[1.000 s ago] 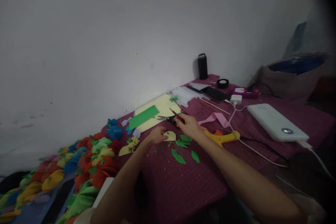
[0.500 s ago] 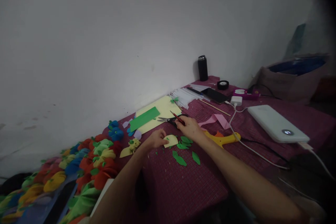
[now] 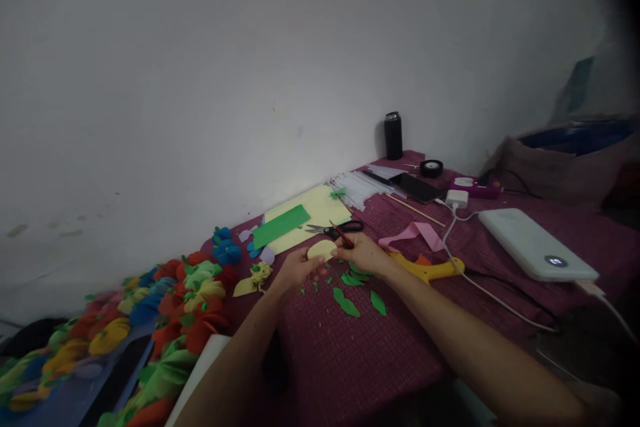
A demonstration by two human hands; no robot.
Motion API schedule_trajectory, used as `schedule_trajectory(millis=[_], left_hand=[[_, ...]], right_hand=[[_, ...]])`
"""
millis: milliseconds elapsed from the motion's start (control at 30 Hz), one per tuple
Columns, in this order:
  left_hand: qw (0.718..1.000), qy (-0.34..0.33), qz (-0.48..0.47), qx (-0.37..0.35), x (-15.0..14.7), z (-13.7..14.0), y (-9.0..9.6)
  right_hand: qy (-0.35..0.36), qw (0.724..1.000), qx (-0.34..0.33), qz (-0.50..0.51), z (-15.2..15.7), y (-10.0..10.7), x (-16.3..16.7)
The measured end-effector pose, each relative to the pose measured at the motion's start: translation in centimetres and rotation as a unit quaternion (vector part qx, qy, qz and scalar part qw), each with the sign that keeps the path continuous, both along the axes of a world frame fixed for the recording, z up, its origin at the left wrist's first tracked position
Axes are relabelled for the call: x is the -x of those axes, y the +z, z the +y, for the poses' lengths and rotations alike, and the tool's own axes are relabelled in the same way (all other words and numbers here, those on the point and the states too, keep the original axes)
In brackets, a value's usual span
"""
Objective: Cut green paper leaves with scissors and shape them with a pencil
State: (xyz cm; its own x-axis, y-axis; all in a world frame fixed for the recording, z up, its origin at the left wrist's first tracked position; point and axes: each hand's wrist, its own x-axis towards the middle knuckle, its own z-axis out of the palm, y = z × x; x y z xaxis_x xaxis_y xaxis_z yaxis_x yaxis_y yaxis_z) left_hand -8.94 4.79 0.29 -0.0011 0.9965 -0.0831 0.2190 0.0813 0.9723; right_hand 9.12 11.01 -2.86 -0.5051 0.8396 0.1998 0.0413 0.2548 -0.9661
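Between my two hands is a pale yellow, round-edged piece (image 3: 321,250), raised a little off the cloth. My left hand (image 3: 299,268) pinches its left side. My right hand (image 3: 361,252) grips a red pencil (image 3: 341,234), its dark tip pointing up and left, while the fingertips touch the yellow piece's right edge. Just behind lie black-handled scissors (image 3: 334,229). Cut green leaf shapes (image 3: 346,303) and small scraps are scattered below my right hand. A crinkled pale yellow flower (image 3: 261,274) rests left of my left hand.
Pale yellow sheets (image 3: 325,203) lie under a green strip (image 3: 281,227) near the wall. Colourful flowers (image 3: 200,313) crowd the left. On the right are a yellow glue gun (image 3: 430,270), pink ribbon (image 3: 413,235), a white power bank (image 3: 537,245) with cables, a phone (image 3: 415,187) and a black can (image 3: 393,136).
My left hand has lifted the yellow piece from the cloth. My right hand, still with the pencil, has come down and left to meet it. The view has shifted slightly.
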Motion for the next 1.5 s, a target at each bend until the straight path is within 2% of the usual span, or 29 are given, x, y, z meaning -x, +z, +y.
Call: schedule_trajectory(millis=[400, 600, 833, 1067, 1233, 1367, 1500], left_hand=[[1.000, 0.007, -0.013, 0.022, -0.5, -0.5, 0.0], [1.000, 0.024, -0.017, 0.007, -1.0, -0.4, -0.4], [0.999, 0.029, -0.033, 0.022, -1.0, -0.3, -0.6], [0.990, 0.036, -0.130, 0.043, -1.3, -1.9, 1.5], [0.966, 0.040, -0.255, 0.024, -1.5, -2.9, 2.7], [0.979, 0.069, -0.190, -0.036, -1.6, -2.9, 2.8], [0.982, 0.063, -0.173, -0.046, -1.1, -2.8, 2.5]], right_hand=[[0.010, 1.000, 0.004, 0.028, -0.3, 0.2, 0.1], [0.015, 1.000, 0.000, 0.019, -0.6, 0.6, 0.0], [0.005, 1.000, -0.012, -0.002, -0.7, 0.4, -0.1], [-0.059, 0.996, -0.059, 0.028, -0.4, 0.7, -0.1], [-0.039, 0.994, -0.081, 0.060, -1.4, 1.5, 0.0], [-0.020, 0.994, -0.070, 0.082, -1.6, 1.9, 0.2], [-0.036, 0.996, -0.032, 0.077, -1.3, 2.0, -0.1]])
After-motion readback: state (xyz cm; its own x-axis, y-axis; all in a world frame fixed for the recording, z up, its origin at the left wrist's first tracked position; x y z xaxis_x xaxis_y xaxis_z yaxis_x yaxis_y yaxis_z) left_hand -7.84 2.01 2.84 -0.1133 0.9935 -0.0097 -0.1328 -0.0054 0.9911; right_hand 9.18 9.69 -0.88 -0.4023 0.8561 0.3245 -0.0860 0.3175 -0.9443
